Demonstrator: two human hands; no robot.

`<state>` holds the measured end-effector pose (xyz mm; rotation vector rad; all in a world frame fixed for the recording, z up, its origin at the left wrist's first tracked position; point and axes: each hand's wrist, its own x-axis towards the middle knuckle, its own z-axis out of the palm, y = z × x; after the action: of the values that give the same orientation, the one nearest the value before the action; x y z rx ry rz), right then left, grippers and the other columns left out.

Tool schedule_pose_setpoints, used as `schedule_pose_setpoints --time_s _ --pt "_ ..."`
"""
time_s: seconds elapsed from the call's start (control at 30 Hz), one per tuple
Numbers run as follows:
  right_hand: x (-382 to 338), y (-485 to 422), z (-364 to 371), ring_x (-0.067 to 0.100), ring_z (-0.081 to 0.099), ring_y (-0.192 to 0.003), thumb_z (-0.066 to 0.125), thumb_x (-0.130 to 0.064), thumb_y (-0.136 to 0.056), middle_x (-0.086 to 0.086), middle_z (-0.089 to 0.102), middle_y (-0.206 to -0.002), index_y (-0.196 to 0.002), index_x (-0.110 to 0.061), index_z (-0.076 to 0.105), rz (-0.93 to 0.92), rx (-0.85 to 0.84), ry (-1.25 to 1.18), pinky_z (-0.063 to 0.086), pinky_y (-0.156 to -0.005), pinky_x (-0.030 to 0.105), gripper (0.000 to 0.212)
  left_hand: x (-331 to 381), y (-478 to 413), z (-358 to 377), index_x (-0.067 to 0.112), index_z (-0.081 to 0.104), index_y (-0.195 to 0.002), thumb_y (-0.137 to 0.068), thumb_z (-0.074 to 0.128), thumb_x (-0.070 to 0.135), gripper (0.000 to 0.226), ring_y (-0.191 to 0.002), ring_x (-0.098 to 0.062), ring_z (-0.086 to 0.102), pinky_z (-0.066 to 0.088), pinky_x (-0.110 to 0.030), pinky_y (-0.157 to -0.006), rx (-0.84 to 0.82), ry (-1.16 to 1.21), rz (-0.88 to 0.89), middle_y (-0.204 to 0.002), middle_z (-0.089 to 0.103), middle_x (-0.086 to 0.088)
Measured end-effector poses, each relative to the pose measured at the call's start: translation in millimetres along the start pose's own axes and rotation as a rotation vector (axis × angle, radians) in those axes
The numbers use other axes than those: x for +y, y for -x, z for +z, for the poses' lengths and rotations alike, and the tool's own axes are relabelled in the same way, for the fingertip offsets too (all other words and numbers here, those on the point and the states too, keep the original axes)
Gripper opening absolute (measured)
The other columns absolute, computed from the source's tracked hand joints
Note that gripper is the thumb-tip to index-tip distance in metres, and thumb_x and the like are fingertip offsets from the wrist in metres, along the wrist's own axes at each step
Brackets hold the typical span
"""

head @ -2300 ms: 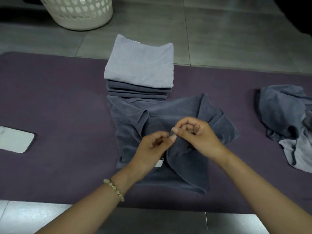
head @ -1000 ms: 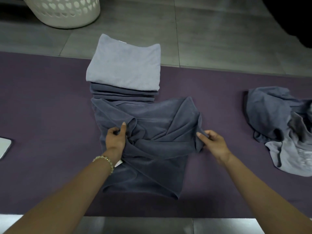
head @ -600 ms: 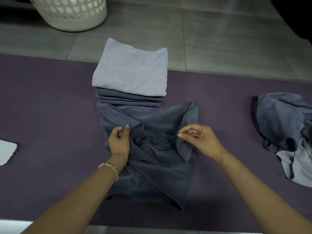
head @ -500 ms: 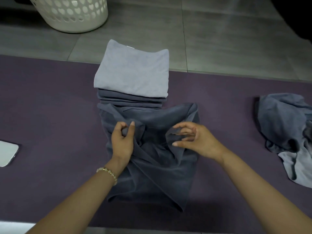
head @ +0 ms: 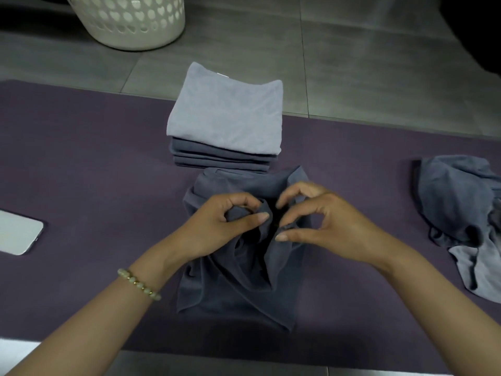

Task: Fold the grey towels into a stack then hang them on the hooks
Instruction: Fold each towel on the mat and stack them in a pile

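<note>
A dark grey towel [head: 233, 283] lies bunched on the purple mat [head: 81, 164] in front of me. My left hand [head: 217, 226] pinches a fold of its cloth between thumb and curled fingers. My right hand [head: 322, 221] pinches another fold close beside it, so the two hands almost touch over the towel's middle. Just behind the towel stands a stack of folded towels [head: 227, 123], light grey on top and darker grey layers below.
A heap of unfolded grey towels [head: 466, 218] lies at the mat's right end. A phone [head: 16, 232] rests at the left edge. A white laundry basket [head: 130, 20] stands on the tiled floor beyond the mat.
Both hands have come together from the towel's left and right sides to its middle, each drawing cloth inward. The towel is now more gathered in the centre.
</note>
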<state>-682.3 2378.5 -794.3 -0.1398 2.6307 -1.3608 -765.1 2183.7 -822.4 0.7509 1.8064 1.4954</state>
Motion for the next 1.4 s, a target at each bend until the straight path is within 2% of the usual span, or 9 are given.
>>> schedule_pose_setpoints --time_s 0.2,0.37,0.53,0.7,0.8,0.97,1.13,1.27,1.4 --pt "-12 0 10 -0.001 0.065 -0.077 0.068 -0.023 -0.079 -0.010 0.072 -0.083 -0.087 -0.013 0.073 0.027 0.024 -0.170 0.046 -0.075 0.010 0.014 2 11 3 0.020 0.070 -0.089 -0.087 0.062 0.020 0.009 -0.083 0.005 0.063 0.044 -0.009 -0.079 -0.023 0.082 -0.054 -0.082 0.069 0.018" --pt "-13 2 12 0.001 0.064 -0.069 0.075 -0.021 -0.074 -0.011 0.069 -0.071 -0.083 -0.017 0.064 0.034 0.132 -0.201 0.045 -0.074 0.010 0.015 -1 16 5 0.020 0.073 -0.094 -0.079 0.063 0.032 0.022 -0.090 0.003 0.064 0.044 -0.010 -0.082 0.003 0.095 -0.108 -0.091 0.073 0.014" --pt "-11 1 10 0.001 0.063 -0.066 0.074 -0.028 -0.070 -0.008 0.068 -0.066 -0.086 -0.022 0.061 0.063 0.146 -0.203 0.044 -0.075 0.010 0.020 3 14 6 0.024 0.071 -0.100 -0.085 0.064 0.023 0.017 -0.101 0.005 0.062 0.042 -0.007 -0.086 -0.038 0.047 -0.119 -0.102 0.072 0.015" --pt "-10 5 9 0.004 0.063 -0.065 0.076 -0.022 -0.073 -0.001 0.070 -0.067 -0.090 -0.021 0.067 0.102 0.154 -0.230 0.046 -0.073 0.011 0.019 10 14 11 0.010 0.074 -0.094 -0.080 0.072 0.022 0.019 -0.093 -0.006 0.065 0.044 -0.008 -0.086 -0.034 -0.066 -0.026 -0.095 0.073 0.002" --pt "-15 9 8 0.007 0.062 -0.064 0.074 -0.027 -0.072 -0.002 0.069 -0.065 -0.092 -0.019 0.072 0.147 0.130 -0.268 0.050 -0.070 0.017 0.022 15 13 16 0.012 0.075 -0.092 -0.081 0.073 0.019 0.013 -0.090 0.001 0.065 0.043 -0.008 -0.083 0.000 -0.121 0.007 -0.090 0.073 0.008" --pt "-51 21 -24 0.007 0.062 -0.068 0.074 -0.030 -0.068 -0.002 0.072 -0.071 -0.091 -0.021 0.073 0.189 0.033 -0.254 0.050 -0.071 0.022 0.025 62 16 5 0.017 0.074 -0.093 -0.083 0.071 0.016 0.010 -0.089 0.004 0.064 0.042 -0.007 -0.084 -0.082 -0.192 0.048 -0.090 0.072 0.015" --pt "-128 40 -68 0.015 0.066 -0.072 0.082 -0.013 -0.070 0.010 0.074 -0.078 -0.081 -0.015 0.072 0.140 0.043 -0.135 0.054 -0.075 0.032 0.015 148 34 -6 0.027 0.072 -0.085 -0.082 0.073 0.021 0.006 -0.086 0.007 0.064 0.044 -0.008 -0.079 -0.074 -0.272 0.133 -0.086 0.072 0.017" --pt "-193 74 -103 0.004 0.061 -0.062 0.081 -0.016 -0.070 0.000 0.069 -0.063 -0.069 -0.023 0.066 0.058 0.192 0.029 0.050 -0.065 0.022 0.016 215 62 -14 0.017 0.056 -0.073 -0.092 0.058 0.031 0.023 -0.062 0.007 0.052 0.038 -0.010 -0.068 0.257 -0.259 0.193 -0.067 0.056 0.011" --pt "-238 127 -140 0.003 0.053 -0.060 0.075 -0.031 -0.062 0.004 0.062 -0.062 -0.072 -0.006 0.067 0.010 0.493 -0.018 0.043 -0.061 0.015 0.028 267 101 -40 0.016 0.036 -0.065 -0.095 0.039 0.044 0.042 -0.049 -0.004 0.038 0.036 -0.027 -0.059 0.562 -0.173 0.247 -0.055 0.037 0.005"
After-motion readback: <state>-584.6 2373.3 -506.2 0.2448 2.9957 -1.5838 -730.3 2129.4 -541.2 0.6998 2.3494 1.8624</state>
